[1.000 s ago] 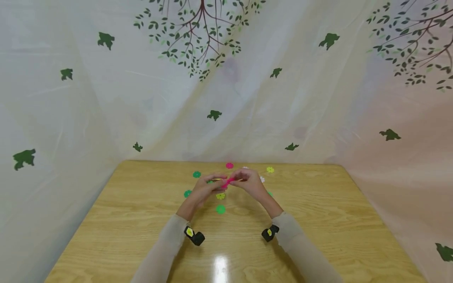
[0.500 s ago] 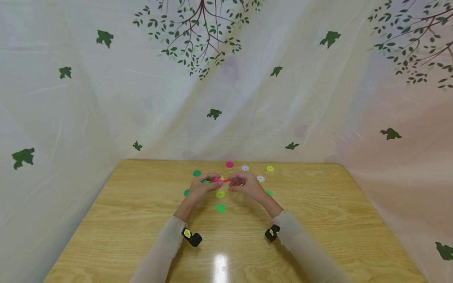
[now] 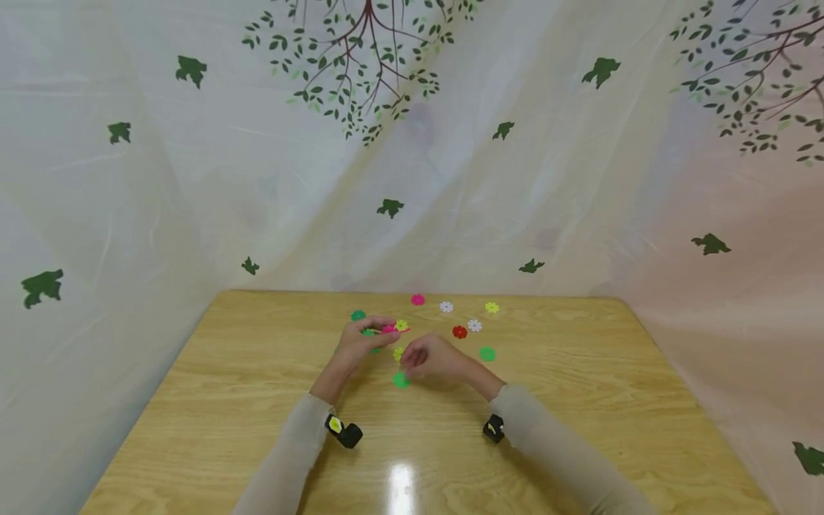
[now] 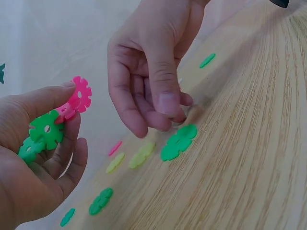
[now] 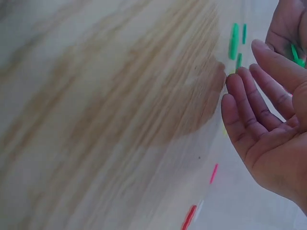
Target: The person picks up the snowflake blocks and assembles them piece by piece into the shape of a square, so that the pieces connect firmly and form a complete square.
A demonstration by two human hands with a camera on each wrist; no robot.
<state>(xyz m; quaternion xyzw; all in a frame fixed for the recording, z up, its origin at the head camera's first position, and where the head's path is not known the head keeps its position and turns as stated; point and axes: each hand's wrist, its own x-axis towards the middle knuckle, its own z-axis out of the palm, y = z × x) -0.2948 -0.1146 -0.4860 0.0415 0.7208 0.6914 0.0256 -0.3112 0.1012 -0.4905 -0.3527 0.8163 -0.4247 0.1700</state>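
My left hand [image 3: 360, 339] pinches a short chain of interlocked flower-shaped plastic discs between thumb and fingers. In the left wrist view, a pink disc [image 4: 82, 94] tops the chain by the thumb tip, and a green disc [image 4: 46, 129] sits lower, nearer the palm. My right hand [image 3: 438, 357] hovers just right of the left one, fingers loosely curled and holding nothing. Its fingertips overlap a yellow disc [image 3: 398, 353] and a light green disc [image 3: 400, 380] in the head view. That light green disc lies flat on the table, below the right fingers in the left wrist view.
More flower discs lie scattered on the wooden table [image 3: 579, 415]: a red one [image 3: 459, 332], a pink one [image 3: 418, 300], two white ones, a yellow one [image 3: 492, 307] and a green one [image 3: 487, 354]. A pale printed curtain [image 3: 309, 214] hangs behind the far edge.
The right hand has let go of the pink end of the chain and come down toward the light green disc. The left hand, still holding the chain, has shifted slightly left.
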